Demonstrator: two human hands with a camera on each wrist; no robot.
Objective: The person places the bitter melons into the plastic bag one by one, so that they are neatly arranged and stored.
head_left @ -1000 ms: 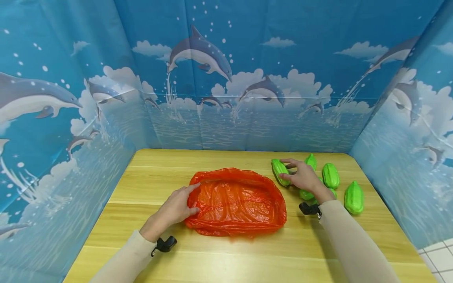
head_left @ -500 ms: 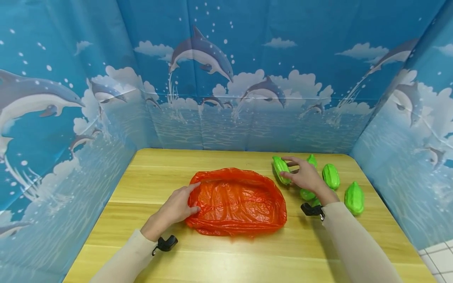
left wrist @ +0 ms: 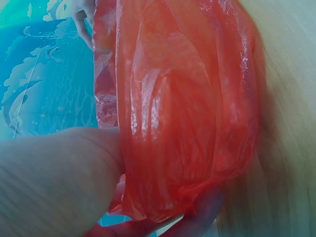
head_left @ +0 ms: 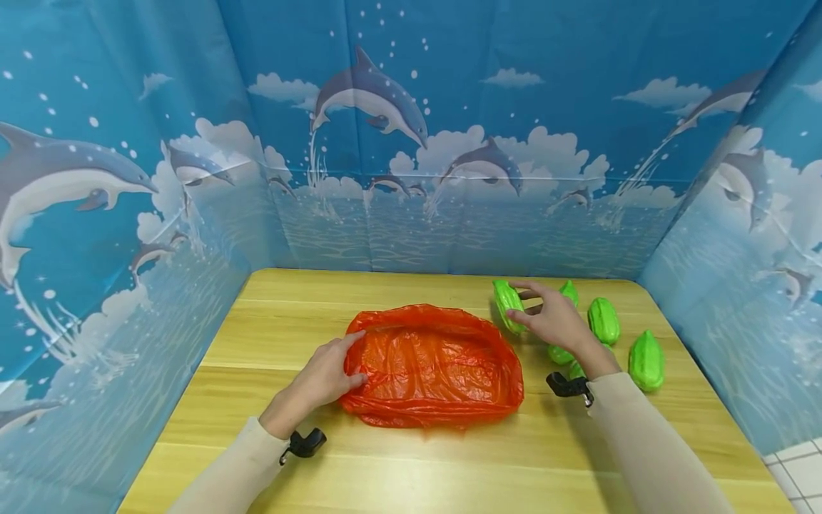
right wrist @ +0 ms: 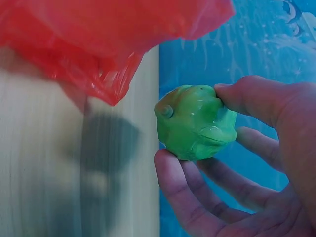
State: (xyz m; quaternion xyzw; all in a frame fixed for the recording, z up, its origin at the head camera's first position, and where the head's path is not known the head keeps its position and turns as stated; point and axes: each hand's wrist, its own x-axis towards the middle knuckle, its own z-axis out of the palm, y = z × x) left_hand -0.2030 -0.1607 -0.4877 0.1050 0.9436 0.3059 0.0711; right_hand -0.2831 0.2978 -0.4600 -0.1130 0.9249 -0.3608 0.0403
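I'm watching a green fruit (head_left: 507, 303), glossy and ribbed lengthwise, being held between thumb and fingers in the right grip (head_left: 557, 321). It is hanging above the tabletop (head_left: 411, 475), near the red bag's far right edge, its long body leaning with one end pointing away and slightly left. From the right wrist I'm seeing its lobed end, where a small nub is sticking out beside a faint brownish tinge. The red bag (head_left: 443, 408) is lying mouth up, gaping in a wide oblong, its thin translucent film wrinkling inside and bunching along the near rim. The left grip (head_left: 324, 371) is holding its left edge.
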